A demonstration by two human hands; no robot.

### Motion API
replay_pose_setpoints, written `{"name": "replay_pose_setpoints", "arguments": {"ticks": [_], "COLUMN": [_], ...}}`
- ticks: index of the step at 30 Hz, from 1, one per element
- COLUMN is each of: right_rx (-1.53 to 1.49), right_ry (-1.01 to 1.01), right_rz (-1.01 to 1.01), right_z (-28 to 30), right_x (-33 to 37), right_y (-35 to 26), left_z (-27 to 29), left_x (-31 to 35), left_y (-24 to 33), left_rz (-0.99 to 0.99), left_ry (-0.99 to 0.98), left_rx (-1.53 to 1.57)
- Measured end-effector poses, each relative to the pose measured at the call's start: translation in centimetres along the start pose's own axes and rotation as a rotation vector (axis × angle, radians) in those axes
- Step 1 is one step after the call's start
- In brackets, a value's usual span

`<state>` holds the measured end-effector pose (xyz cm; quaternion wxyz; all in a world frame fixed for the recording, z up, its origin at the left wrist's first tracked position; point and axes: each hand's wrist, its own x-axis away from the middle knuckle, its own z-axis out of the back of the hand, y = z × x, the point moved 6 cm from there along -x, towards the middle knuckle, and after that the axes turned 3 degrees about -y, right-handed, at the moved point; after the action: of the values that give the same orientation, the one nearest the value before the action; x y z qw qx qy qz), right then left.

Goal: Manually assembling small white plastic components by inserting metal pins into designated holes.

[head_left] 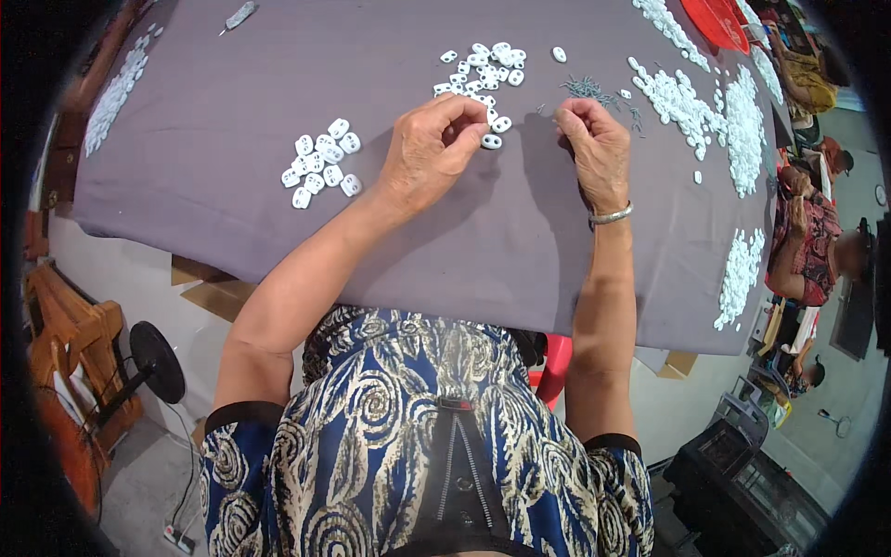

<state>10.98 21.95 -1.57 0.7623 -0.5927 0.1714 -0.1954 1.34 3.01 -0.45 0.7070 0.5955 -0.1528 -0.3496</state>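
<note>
Note left fingers (460, 107) pinched near white two-hole pieces (486, 71), right fingers (579, 113) pinched beside thin grey parts (587, 88); contents unclear. Avoid brushing pile: likely to scatter.

Here's the table, draped in grey cloth (278, 74), bearing a heap of dark screw-like bits (586, 88). Left of that heap sit white two-holed pieces (502, 49), farther left another cluster (326, 144); right of it, broad white spreads (745, 139) and a red container (715, 23)!
</note>
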Motion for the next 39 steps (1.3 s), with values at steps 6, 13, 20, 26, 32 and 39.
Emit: {"name": "replay_pose_setpoints", "arguments": {"ticks": [6,13,20,26,32,39], "right_rx": [-0.033,-0.235,-0.251,-0.236,-0.305,-0.532], "right_ry": [0.004,-0.137,-0.202,-0.204,-0.188,-0.262], "right_rz": [0.034,0.040,0.005,-0.013,-0.094,-0.284], "right_z": [-1.3,-4.6,-5.1,-5.4,-5.5,-6.1], "right_x": [0.3,1.4,1.4,1.6,1.7,2.0], "right_y": [-1.1,-2.4,-1.9,-2.1,-1.5,-0.9], "left_z": [0.3,-1.3,-1.7,-1.8,-1.9,-1.9], "left_x": [0.2,0.3,0.2,0.2,0.2,0.2], "left_y": [0.0,0.3,-0.4,-0.8,-0.8,-0.4], "left_rz": [-0.001,-0.041,0.029,0.019,-0.008,-0.039], "left_ry": [0.027,-0.130,-0.141,-0.139,-0.157,-0.161], "left_rx": [0.017,0.145,0.330,0.364,0.355,0.284]}}
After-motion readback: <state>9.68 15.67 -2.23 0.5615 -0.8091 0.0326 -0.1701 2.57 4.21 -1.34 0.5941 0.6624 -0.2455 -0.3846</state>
